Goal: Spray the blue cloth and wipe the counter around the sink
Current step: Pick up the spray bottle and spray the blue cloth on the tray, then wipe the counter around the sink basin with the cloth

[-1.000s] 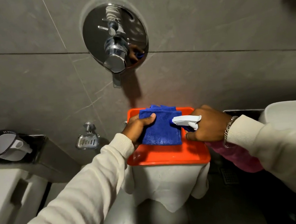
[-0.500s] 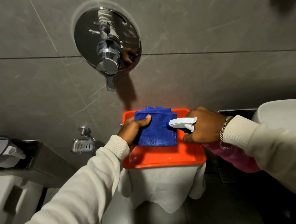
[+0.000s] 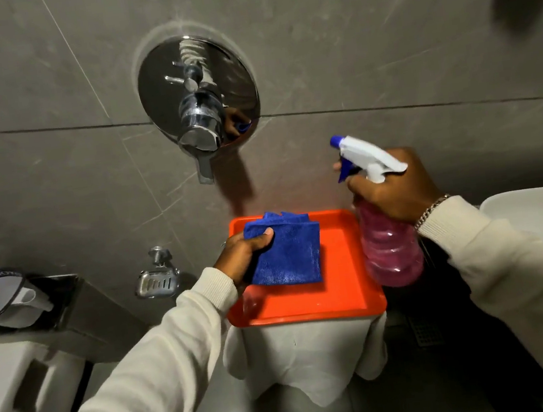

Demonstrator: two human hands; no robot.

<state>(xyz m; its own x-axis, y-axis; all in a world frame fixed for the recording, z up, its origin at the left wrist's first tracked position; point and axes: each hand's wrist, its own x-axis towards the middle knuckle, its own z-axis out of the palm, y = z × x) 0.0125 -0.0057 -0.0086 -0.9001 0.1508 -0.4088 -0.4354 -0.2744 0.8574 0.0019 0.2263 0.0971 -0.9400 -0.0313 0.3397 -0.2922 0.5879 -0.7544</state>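
Head view: left hand [image 3: 245,256] pinches the cloth [image 3: 286,250] over the tray [image 3: 346,286]; right hand [image 3: 395,189] grips the bottle [image 3: 389,245], fingers around its neck. Best tilt the nozzle down at the cloth before squeezing.

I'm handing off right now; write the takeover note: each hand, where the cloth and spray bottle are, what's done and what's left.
Left hand: gripping the folded blue cloth by its left edge, over the orange tray.
Right hand: closed around the neck of the pink spray bottle, held upright off the tray's right edge, nozzle pointing left, above the cloth.
Done: both items in hand.
Cannot tell whether the cloth is already sprayed.
Left: aim down at the cloth, spray, then wipe the counter around the white sink at right.
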